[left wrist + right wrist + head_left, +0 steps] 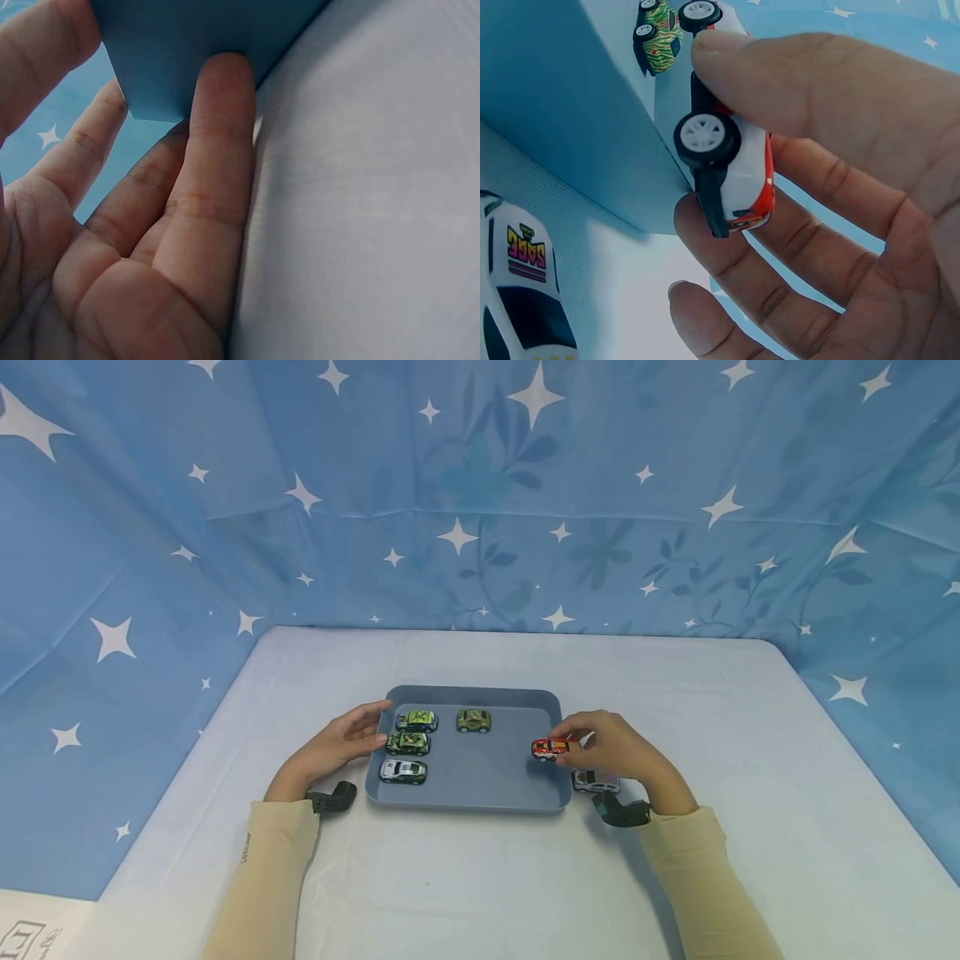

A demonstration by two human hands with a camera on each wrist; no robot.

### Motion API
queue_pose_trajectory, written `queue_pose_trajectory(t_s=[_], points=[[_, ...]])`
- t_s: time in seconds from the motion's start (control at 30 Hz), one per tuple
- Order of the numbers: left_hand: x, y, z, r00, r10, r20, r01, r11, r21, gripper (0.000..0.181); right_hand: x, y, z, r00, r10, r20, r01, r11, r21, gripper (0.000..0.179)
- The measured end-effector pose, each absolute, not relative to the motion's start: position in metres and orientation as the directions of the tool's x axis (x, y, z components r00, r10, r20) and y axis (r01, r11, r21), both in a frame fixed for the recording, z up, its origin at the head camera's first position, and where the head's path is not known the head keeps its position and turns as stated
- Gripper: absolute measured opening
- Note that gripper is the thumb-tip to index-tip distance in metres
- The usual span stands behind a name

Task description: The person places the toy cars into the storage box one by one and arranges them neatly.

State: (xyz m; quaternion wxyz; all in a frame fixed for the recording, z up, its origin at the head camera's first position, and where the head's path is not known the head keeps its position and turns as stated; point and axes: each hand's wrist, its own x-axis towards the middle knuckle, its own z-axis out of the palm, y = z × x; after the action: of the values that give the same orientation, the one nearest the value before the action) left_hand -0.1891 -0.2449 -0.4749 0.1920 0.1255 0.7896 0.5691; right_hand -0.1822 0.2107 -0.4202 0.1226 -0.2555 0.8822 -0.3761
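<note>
My right hand [606,745] pinches a red and white toy car [551,749] above the right end of the grey-blue tray [498,803]. In the right wrist view the thumb presses the side of this toy car [735,169], near its wheels. My left hand [341,745] rests against the tray's left end, its fingers fairly straight; in the left wrist view a fingertip touches the tray's outer wall [165,60]. Three toy cars stand along the tray's left side: a yellow-green one [417,721], a green camouflage one [408,743] and a white one [403,772].
A green patterned toy car [473,720] stands near the tray's back wall. Outside the tray, a white and dark toy car [596,781] sits on the white table [480,877], under my right wrist. A blue star-patterned cloth [480,568] hangs behind the table.
</note>
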Motion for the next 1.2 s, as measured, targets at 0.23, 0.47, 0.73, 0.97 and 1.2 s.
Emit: queue_pose_trajectory(t_s=[0.23, 0.47, 0.73, 0.97, 1.2], points=[[-0.188, -0.245, -0.474, -0.897, 0.412, -0.162, -0.013, 0.340, 0.940, 0.075, -0.182, 0.209, -0.419, -0.845, -0.535, -0.023, -0.353, 0.589, -0.726, 0.026], [-0.189, -0.245, -0.474, -0.898, 0.407, -0.167, -0.024, 0.333, 0.942, 0.075, -0.181, 0.208, -0.417, -0.845, -0.534, -0.022, -0.356, 0.593, -0.722, 0.026], [-0.189, -0.245, -0.475, -0.895, 0.416, -0.161, -0.015, 0.334, 0.943, 0.074, -0.181, 0.206, -0.416, -0.839, -0.544, -0.011, -0.376, 0.594, -0.711, 0.026], [-0.190, -0.245, -0.476, -0.896, 0.413, -0.164, -0.016, 0.339, 0.941, 0.075, -0.182, 0.199, -0.415, -0.835, -0.550, -0.005, -0.381, 0.585, -0.716, 0.026], [-0.190, -0.245, -0.476, -0.896, 0.412, -0.165, -0.016, 0.340, 0.940, 0.075, -0.180, 0.191, -0.413, -0.826, -0.563, 0.019, -0.402, 0.565, -0.720, 0.029]])
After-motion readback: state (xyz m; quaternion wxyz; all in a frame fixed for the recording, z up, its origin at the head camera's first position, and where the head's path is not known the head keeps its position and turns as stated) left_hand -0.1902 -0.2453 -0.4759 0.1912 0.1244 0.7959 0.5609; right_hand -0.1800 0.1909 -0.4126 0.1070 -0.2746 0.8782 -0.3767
